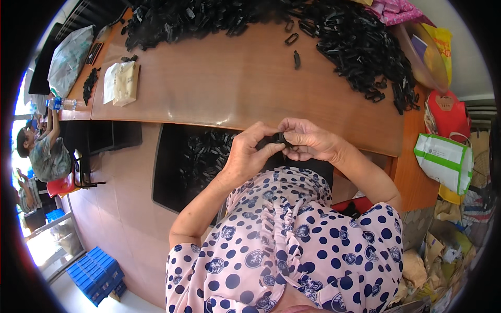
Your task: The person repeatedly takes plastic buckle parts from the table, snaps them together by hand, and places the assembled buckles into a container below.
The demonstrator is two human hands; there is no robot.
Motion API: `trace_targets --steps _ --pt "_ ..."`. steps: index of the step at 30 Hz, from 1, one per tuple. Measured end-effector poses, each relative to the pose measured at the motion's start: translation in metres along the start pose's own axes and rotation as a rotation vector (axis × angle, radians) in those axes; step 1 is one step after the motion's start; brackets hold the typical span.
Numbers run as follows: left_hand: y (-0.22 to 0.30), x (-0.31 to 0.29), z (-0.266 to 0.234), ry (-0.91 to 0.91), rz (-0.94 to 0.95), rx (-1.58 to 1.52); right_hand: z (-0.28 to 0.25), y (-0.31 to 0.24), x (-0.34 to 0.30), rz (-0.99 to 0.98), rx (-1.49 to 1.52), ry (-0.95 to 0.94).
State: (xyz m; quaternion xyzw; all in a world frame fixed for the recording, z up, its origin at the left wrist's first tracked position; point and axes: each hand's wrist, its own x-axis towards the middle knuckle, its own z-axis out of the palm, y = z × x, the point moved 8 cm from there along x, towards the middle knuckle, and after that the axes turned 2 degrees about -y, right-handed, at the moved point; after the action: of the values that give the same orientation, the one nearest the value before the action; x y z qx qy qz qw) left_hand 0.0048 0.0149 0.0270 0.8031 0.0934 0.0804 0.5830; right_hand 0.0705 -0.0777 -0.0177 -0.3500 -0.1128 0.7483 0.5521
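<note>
My left hand and my right hand meet at the table's near edge, in front of my body. Between their fingertips is a small black plastic part, mostly covered by the fingers. Thumb and fingers of both hands pinch it from either side. Its exact kind cannot be made out. Below the table edge, to the left of my hands, a black bin holds many similar black pieces. On the tabletop beyond lie a large heap of black plastic parts and another heap at the right.
Loose black pieces lie on the brown table. At the left are a tissue pack, a water bottle and a plastic bag. A green-white bag hangs right. Another person sits far left, near blue crates.
</note>
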Motion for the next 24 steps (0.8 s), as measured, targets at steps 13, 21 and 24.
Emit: trace_targets --steps 13,21,24 --pt "-0.061 -0.036 -0.019 0.160 -0.163 -0.812 0.043 0.033 0.043 -0.060 -0.111 -0.341" --pt "-0.069 -0.065 -0.047 0.222 -0.229 -0.694 0.058 0.042 0.079 -0.114 -0.353 -0.121" --pt "-0.066 -0.073 -0.075 0.100 -0.282 -0.440 0.048 0.016 0.073 -0.232 -0.705 -0.010"
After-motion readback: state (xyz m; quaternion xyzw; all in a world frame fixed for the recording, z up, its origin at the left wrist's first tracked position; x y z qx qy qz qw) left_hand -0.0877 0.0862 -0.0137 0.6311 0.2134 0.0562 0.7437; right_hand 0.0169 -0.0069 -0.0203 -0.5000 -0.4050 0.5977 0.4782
